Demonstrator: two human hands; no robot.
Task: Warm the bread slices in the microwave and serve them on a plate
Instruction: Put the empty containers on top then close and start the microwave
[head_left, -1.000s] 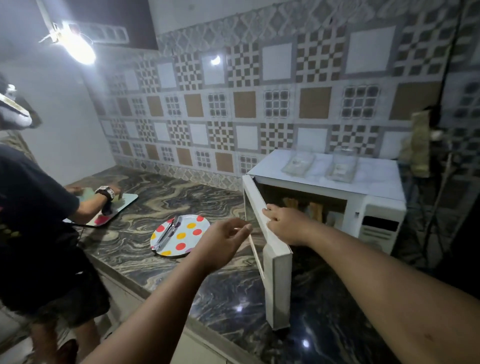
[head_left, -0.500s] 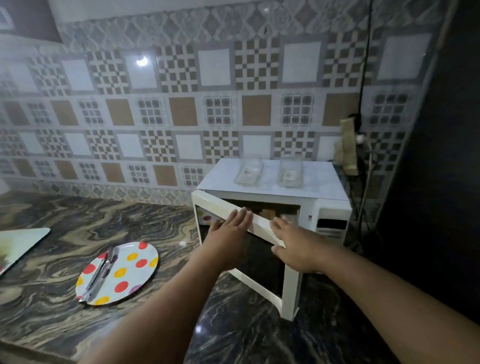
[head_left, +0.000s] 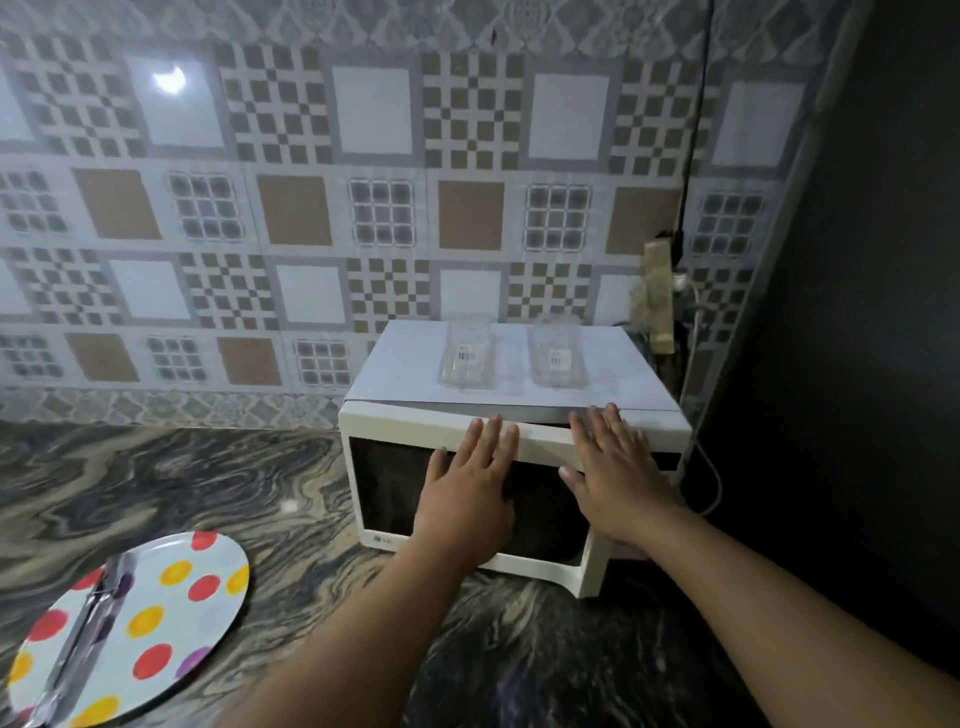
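A small logo, seemingly "LG", sits at the near-left corner of the microwave door (head_left: 387, 540); the container stickers are unreadable.

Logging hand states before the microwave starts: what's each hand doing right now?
Left hand: open, flat against the microwave door, holding nothing.
Right hand: open, fingers straight, pressing the door's right side, holding nothing.

The microwave (head_left: 519, 415) is white with a dark glass door (head_left: 395, 488). The plate (head_left: 156, 608) is white, dotted red, yellow and purple. The countertop (head_left: 182, 483) swirls in black, grey and beige marbling. The wall tiles (head_left: 291, 208) mix white, brown and grey squares and checkerboards.
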